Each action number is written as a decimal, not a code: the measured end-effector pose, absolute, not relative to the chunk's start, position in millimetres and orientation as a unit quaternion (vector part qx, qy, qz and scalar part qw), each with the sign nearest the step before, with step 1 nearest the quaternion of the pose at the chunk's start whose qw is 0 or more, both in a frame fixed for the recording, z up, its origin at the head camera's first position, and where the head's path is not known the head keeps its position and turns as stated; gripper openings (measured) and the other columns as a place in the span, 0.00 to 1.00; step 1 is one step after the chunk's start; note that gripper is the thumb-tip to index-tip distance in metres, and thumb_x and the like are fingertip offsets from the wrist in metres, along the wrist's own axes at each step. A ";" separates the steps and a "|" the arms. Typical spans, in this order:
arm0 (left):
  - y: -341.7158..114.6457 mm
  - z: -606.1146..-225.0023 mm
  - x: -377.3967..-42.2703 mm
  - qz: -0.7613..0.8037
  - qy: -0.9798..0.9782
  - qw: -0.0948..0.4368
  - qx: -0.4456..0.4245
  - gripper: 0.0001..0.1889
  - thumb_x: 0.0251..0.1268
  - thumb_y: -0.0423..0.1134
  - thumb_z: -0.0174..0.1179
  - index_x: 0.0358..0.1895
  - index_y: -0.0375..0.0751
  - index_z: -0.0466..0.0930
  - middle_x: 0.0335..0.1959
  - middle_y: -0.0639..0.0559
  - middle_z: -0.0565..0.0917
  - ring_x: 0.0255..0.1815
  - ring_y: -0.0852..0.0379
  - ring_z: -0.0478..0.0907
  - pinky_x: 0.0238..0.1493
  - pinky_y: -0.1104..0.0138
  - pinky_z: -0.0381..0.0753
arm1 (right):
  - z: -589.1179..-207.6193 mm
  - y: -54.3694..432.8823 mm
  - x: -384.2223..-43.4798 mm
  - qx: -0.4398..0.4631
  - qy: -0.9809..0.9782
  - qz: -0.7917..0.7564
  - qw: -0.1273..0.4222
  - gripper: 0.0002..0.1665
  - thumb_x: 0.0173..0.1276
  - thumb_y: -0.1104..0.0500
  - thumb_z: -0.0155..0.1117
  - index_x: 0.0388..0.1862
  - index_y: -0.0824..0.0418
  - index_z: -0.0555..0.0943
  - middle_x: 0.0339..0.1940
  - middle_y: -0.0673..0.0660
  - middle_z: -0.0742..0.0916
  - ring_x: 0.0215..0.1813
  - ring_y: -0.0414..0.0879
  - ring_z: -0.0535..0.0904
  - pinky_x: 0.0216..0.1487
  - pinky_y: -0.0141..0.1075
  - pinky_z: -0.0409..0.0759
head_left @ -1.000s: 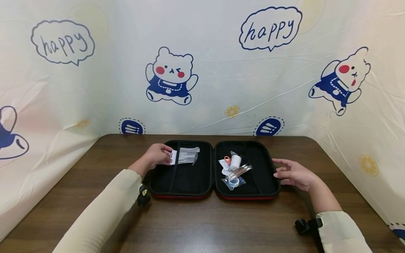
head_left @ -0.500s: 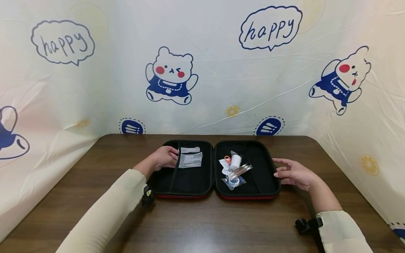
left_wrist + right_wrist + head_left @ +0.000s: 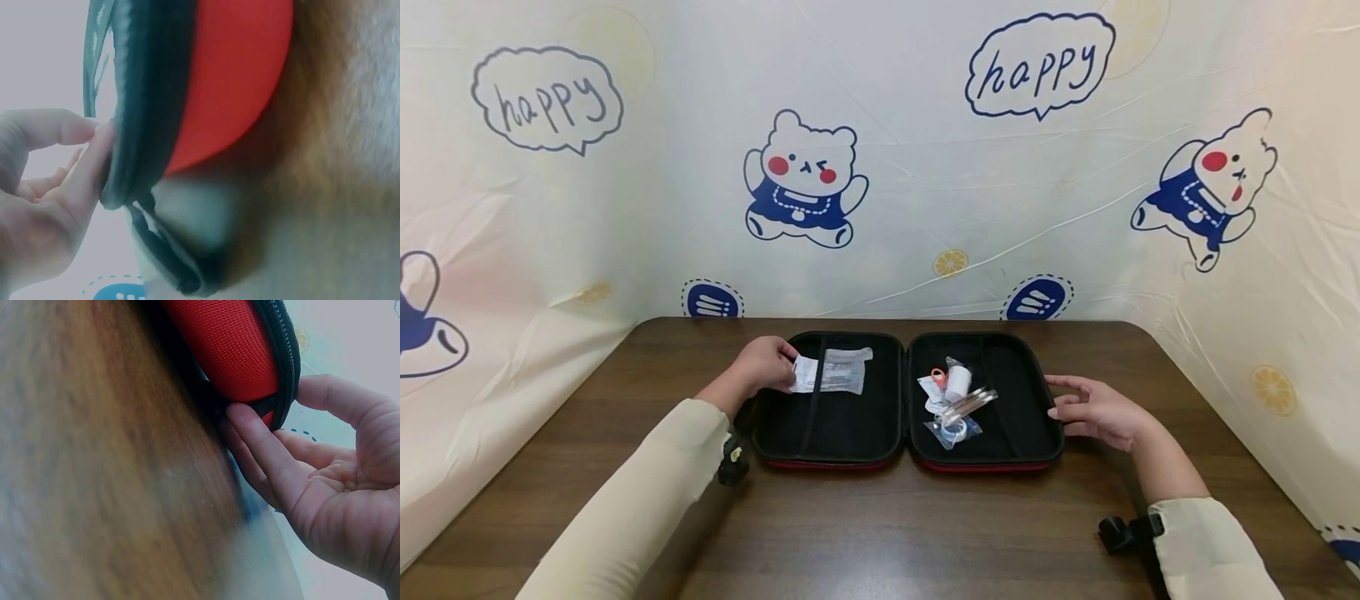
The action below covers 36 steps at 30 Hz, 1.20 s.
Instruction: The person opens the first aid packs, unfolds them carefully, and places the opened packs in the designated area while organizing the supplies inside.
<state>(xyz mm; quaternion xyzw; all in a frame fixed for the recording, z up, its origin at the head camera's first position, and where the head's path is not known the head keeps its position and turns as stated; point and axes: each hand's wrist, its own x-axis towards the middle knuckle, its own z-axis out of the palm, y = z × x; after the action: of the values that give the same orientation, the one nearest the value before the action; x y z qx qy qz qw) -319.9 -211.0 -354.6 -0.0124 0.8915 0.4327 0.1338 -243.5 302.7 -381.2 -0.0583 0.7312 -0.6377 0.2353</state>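
Fingers of left hand [image 3: 763,364] pinch white packet [image 3: 806,375] at nine-o'clock end; right hand [image 3: 1101,412], fingers apart, touches black case [image 3: 857,429] at three-o'clock edge.

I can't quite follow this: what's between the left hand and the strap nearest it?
Part of the white packet, held by the left hand and running under the strap; the head view shows it.

Left blue cloud-shaped bubble [image 3: 547,100], pale printed sheet [image 3: 670,192]: "happy";
Right blue cloud-shaped bubble [image 3: 1040,65]: also "happy";
White rectangular packet [image 3: 844,375]: print too small;
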 end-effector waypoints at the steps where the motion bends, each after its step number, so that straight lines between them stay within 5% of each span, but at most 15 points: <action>1: -211.4 -353.6 -319.9 0.424 0.896 0.131 -0.011 0.22 0.53 0.19 0.61 0.54 0.27 0.71 0.37 0.38 0.75 0.29 0.52 0.78 0.32 0.63 0.86 | -381.6 302.9 -243.7 -0.058 0.731 -0.638 0.235 0.46 0.69 0.65 0.61 0.76 0.71 0.45 0.52 0.64 0.82 0.48 0.50 0.82 0.53 0.45 0.81; 17: -195.1 -357.8 -319.5 0.443 0.883 0.152 -0.006 0.21 0.54 0.19 0.63 0.53 0.28 0.73 0.36 0.39 0.76 0.28 0.53 0.79 0.31 0.63 0.86 | -378.7 301.1 -243.0 -0.064 0.730 -0.638 0.236 0.46 0.70 0.65 0.60 0.76 0.72 0.44 0.53 0.65 0.81 0.48 0.50 0.82 0.53 0.45 0.81; 29: -181.3 -375.1 -325.2 0.533 0.826 0.184 -0.023 0.21 0.60 0.20 0.59 0.57 0.27 0.69 0.45 0.37 0.78 0.35 0.53 0.79 0.39 0.61 0.85 | -379.4 301.3 -242.8 -0.065 0.725 -0.643 0.238 0.45 0.71 0.66 0.59 0.76 0.72 0.44 0.52 0.64 0.82 0.47 0.50 0.82 0.52 0.45 0.81; 36: -182.0 -373.9 -322.7 0.526 0.835 0.157 -0.041 0.20 0.58 0.19 0.59 0.55 0.28 0.71 0.43 0.37 0.78 0.33 0.51 0.80 0.38 0.60 0.86 | -378.7 300.8 -242.4 -0.064 0.726 -0.642 0.239 0.45 0.70 0.66 0.59 0.76 0.72 0.44 0.52 0.64 0.81 0.48 0.50 0.82 0.53 0.44 0.81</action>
<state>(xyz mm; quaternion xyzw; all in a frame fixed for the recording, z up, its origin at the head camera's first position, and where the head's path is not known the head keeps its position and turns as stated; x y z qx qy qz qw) -322.7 -182.0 -373.9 -0.0414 0.8350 0.5256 0.1574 -242.4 300.8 -378.7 -0.0639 0.7255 -0.6423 0.2386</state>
